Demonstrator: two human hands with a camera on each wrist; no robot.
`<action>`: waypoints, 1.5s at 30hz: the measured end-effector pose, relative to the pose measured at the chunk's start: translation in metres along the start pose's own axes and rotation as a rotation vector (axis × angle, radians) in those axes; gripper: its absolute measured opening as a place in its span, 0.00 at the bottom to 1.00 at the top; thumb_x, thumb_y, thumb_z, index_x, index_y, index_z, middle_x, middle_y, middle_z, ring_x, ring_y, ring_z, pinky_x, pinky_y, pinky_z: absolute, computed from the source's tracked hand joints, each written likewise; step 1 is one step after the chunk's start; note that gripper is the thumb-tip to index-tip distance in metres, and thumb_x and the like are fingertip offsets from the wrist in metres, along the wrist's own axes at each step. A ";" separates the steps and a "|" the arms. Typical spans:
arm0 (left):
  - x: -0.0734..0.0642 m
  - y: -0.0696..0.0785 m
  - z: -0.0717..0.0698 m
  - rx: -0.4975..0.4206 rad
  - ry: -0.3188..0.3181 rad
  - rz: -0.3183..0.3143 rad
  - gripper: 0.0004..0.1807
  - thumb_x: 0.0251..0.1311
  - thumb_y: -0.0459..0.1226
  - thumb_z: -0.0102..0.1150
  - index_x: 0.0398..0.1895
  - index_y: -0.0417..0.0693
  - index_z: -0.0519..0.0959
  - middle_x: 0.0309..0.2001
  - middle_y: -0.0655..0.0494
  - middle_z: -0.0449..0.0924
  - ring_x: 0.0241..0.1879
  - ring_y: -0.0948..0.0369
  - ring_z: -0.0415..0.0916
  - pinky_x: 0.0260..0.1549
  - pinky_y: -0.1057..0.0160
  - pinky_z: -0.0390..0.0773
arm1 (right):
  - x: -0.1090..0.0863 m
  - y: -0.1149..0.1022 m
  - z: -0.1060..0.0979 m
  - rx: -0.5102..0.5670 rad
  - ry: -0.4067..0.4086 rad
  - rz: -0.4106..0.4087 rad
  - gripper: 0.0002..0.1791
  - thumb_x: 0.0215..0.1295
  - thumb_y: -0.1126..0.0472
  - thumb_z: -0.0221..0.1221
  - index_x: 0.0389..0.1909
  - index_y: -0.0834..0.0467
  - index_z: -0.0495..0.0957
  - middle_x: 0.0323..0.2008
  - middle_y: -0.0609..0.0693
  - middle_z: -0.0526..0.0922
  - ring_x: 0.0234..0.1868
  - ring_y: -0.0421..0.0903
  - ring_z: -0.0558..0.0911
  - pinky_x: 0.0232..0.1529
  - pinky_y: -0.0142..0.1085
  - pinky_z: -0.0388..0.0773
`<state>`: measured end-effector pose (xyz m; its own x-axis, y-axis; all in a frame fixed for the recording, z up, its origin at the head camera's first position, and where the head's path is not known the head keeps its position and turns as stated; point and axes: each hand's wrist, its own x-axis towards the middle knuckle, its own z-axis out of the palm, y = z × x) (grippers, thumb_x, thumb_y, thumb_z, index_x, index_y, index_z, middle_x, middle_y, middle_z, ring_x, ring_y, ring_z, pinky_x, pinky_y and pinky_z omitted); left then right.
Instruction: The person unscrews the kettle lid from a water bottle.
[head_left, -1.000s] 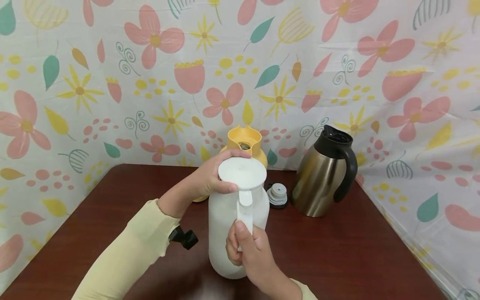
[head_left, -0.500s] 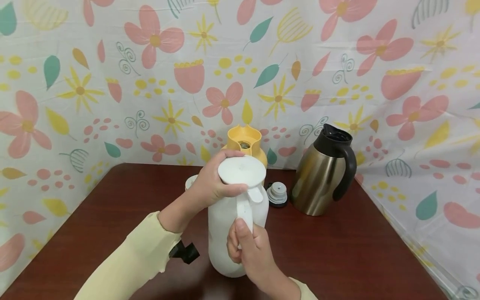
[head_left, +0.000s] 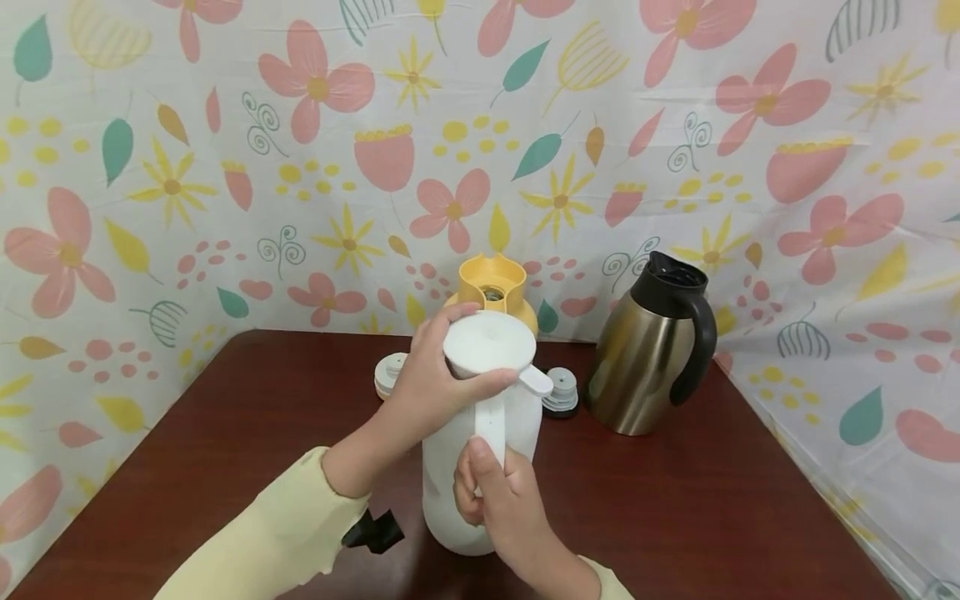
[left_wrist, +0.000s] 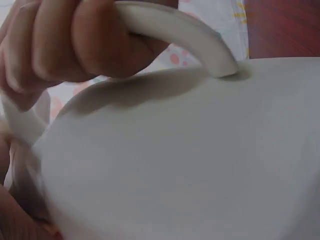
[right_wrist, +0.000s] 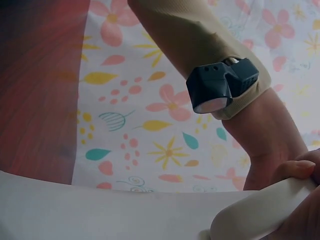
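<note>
A white thermos jug point(head_left: 448, 500) stands upright on the table, right in front of me. My left hand point(head_left: 427, 375) grips its round white lid point(head_left: 490, 342), thumb along the near edge and fingers round the far left side. The lid's small tab point(head_left: 537, 381) points to the right, off the line of the handle. Lower down, my right hand point(head_left: 504, 504) holds the jug's handle point(head_left: 491, 425), fingers curled round it. In the left wrist view those curled fingers point(left_wrist: 95, 40) show above the jug's wall. The right wrist view catches part of the handle point(right_wrist: 260, 215).
Behind the jug stands a yellow thermos point(head_left: 491, 279) with an uncovered mouth. A steel jug point(head_left: 637, 358) with black top and handle is at back right. White stoppers lie either side, one left point(head_left: 390, 371) and one right point(head_left: 561, 392), on the dark wooden table point(head_left: 675, 500).
My left hand has turned the lid, so its tab has swung from above the handle round to the right. The right hand keeps its hold on the handle. A stopper at left has come into view.
</note>
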<state>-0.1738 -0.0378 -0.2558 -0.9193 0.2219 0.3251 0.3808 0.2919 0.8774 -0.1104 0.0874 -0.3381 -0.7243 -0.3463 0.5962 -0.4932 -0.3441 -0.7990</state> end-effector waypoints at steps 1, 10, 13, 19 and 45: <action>0.001 -0.002 -0.004 -0.008 -0.044 0.009 0.47 0.53 0.47 0.75 0.76 0.55 0.64 0.74 0.49 0.63 0.68 0.50 0.66 0.60 0.46 0.75 | 0.000 0.000 0.000 0.000 -0.002 0.007 0.26 0.86 0.61 0.33 0.22 0.67 0.57 0.10 0.59 0.54 0.10 0.47 0.53 0.10 0.31 0.53; 0.047 -0.028 -0.051 -0.161 -0.643 0.190 0.69 0.47 0.70 0.70 0.83 0.42 0.48 0.79 0.39 0.55 0.71 0.52 0.67 0.65 0.52 0.73 | -0.004 0.002 -0.003 0.048 -0.025 -0.004 0.25 0.85 0.62 0.34 0.22 0.67 0.57 0.11 0.59 0.53 0.11 0.48 0.53 0.10 0.30 0.51; 0.063 -0.031 -0.056 -0.237 -0.798 0.184 0.70 0.47 0.65 0.74 0.82 0.38 0.47 0.77 0.35 0.56 0.66 0.60 0.71 0.59 0.60 0.77 | -0.004 0.002 -0.003 0.060 -0.038 -0.007 0.25 0.85 0.63 0.33 0.22 0.67 0.56 0.11 0.59 0.53 0.11 0.48 0.52 0.10 0.30 0.51; 0.074 -0.035 -0.054 -0.254 -0.851 0.211 0.63 0.50 0.58 0.76 0.80 0.36 0.53 0.72 0.34 0.62 0.62 0.63 0.71 0.56 0.63 0.77 | -0.004 0.004 0.000 0.078 -0.043 -0.004 0.24 0.85 0.64 0.32 0.22 0.67 0.56 0.11 0.59 0.53 0.11 0.48 0.52 0.10 0.31 0.51; -0.001 -0.010 -0.025 -0.017 -0.195 0.055 0.48 0.58 0.54 0.69 0.79 0.53 0.60 0.71 0.47 0.70 0.68 0.48 0.71 0.66 0.41 0.73 | -0.002 0.008 -0.003 0.099 -0.041 -0.029 0.22 0.84 0.65 0.33 0.24 0.68 0.57 0.12 0.59 0.53 0.11 0.49 0.53 0.10 0.31 0.51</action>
<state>-0.1792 -0.0641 -0.2556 -0.8597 0.4137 0.2997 0.4268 0.2594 0.8663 -0.1144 0.0881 -0.3464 -0.6890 -0.3695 0.6235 -0.4624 -0.4382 -0.7708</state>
